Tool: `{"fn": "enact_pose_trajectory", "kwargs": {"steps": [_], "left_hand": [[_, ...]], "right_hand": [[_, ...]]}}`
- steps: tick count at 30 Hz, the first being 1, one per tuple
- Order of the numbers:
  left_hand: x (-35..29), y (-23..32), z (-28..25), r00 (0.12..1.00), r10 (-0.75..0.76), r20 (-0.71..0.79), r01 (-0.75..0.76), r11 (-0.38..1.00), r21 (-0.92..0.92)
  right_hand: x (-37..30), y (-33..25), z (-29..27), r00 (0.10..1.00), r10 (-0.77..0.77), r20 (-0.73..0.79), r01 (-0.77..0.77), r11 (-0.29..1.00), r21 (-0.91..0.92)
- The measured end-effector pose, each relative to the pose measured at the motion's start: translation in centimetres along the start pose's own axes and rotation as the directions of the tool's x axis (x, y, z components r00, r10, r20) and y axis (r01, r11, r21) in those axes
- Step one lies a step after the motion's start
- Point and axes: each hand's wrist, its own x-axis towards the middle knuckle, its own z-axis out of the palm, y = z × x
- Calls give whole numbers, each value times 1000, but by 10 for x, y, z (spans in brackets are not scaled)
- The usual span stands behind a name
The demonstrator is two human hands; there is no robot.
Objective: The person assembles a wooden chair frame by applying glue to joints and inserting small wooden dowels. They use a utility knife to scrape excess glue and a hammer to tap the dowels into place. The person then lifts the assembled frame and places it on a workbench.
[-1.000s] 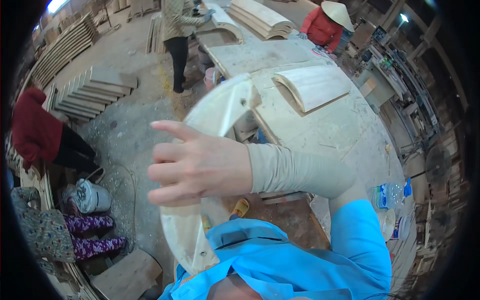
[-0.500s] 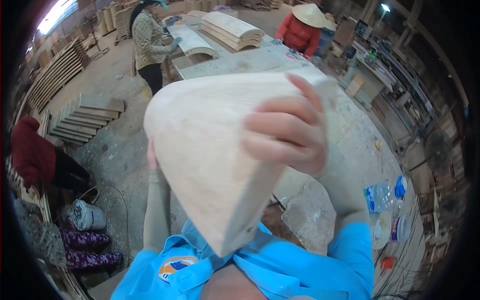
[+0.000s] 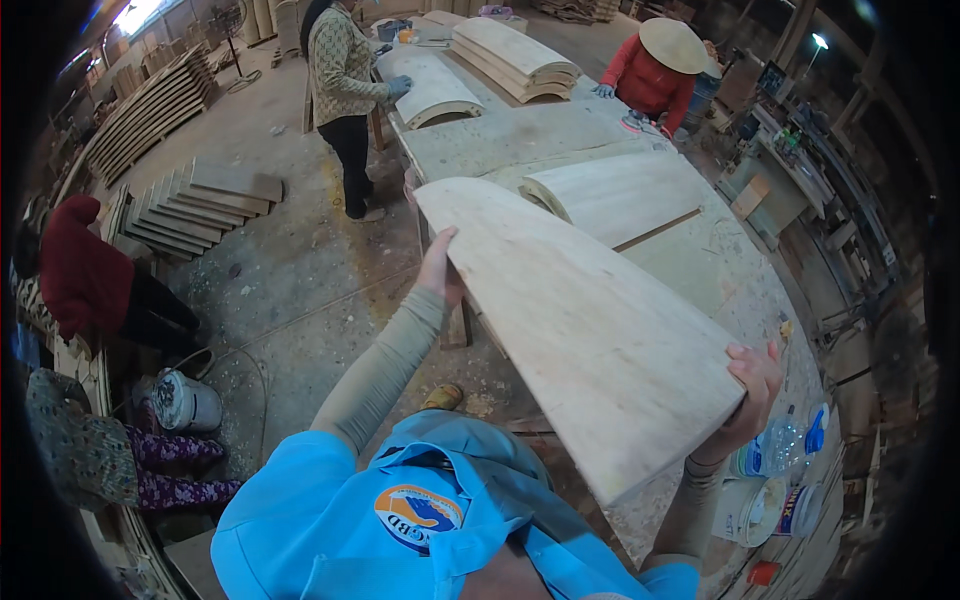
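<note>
Between my two hands is a long, pale, curved wooden panel (image 3: 590, 330), tilted over the near side of the work table (image 3: 680, 265). My left hand (image 3: 440, 270) grips its far left edge, the thumb along the rim and the other fingers mostly hidden beneath. My right hand (image 3: 752, 395) wraps round the near right end, fingertips showing on the upper face. Just beyond it, a similar curved panel (image 3: 630, 195) lies on the table.
Farther along the table are a stack of curved panels (image 3: 515, 55) and a person (image 3: 350, 90) with gloved hands at another panel. A person in red (image 3: 650, 80) works at the far right. Bottles (image 3: 775, 445) and tubs (image 3: 750, 510) stand near my right arm. A white bucket (image 3: 187, 402) sits on the floor.
The panel has swung from upright before me to a flatter slant, its right end lowered. My right hand has moved right and down; my left hand has come into fuller view.
</note>
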Motion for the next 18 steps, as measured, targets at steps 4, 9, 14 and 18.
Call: {"fn": "enact_pose_trajectory", "kwargs": {"steps": [4, 9, 14, 18], "left_hand": [[16, 1, 15, 997, -81, -9, 81, 995, 62], [40, 29, 53, 994, -76, 82, 49, 953, 298], [77, 27, 75, 976, -107, 192, -6, 862, 507], [95, 23, 76, 957, -61, 284, -133, 776, 617]], "right_hand": [[-12, 4, 3, 991, 121, -56, -123, 991, -44], [-15, 8, 17, 810, 565, -156, -509, 810, 292], [-58, 60, -25, 948, 288, -134, -311, 929, -201], [-63, 43, -28, 832, 502, -238, -552, 791, -262]]}}
